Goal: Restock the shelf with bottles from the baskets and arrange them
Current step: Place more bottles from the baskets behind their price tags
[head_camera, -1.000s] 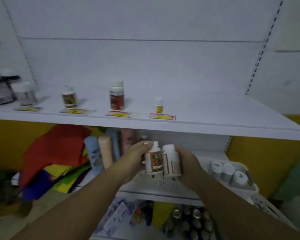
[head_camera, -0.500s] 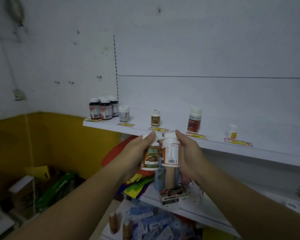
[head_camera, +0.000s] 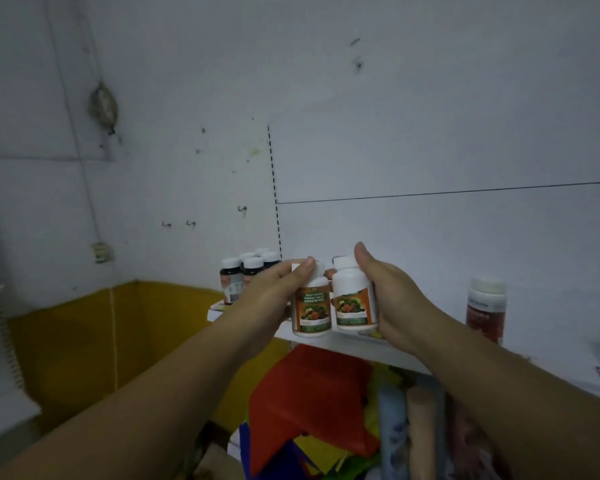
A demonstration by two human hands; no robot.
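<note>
Both arms reach toward the left end of the white shelf [head_camera: 364, 348]. Left hand [head_camera: 274, 289] grips a white bottle with an orange-and-green label, the left bottle [head_camera: 311, 311]; thumb lies across the cap, fingers curl round the back, mostly hidden. Right hand [head_camera: 394, 299] grips a matching right bottle [head_camera: 353, 301], thumb upright against the cap, fingers wrapped behind and out of sight. The two bottles are upright, side by side, just beside each other, label fronts toward the camera, held at the shelf's front edge; cannot tell whether their bases rest on the board. Behind the left hand, a cluster of dark bottles [head_camera: 248, 271] with white caps stands at the shelf's far left end. Well to the right on the same shelf, a taller red-labelled bottle [head_camera: 485, 311], blurred. Below the shelf: folded red cloth [head_camera: 309, 403] and upright pale rolls [head_camera: 420, 431]. Yellow wall band [head_camera: 84, 341] at left.
</note>
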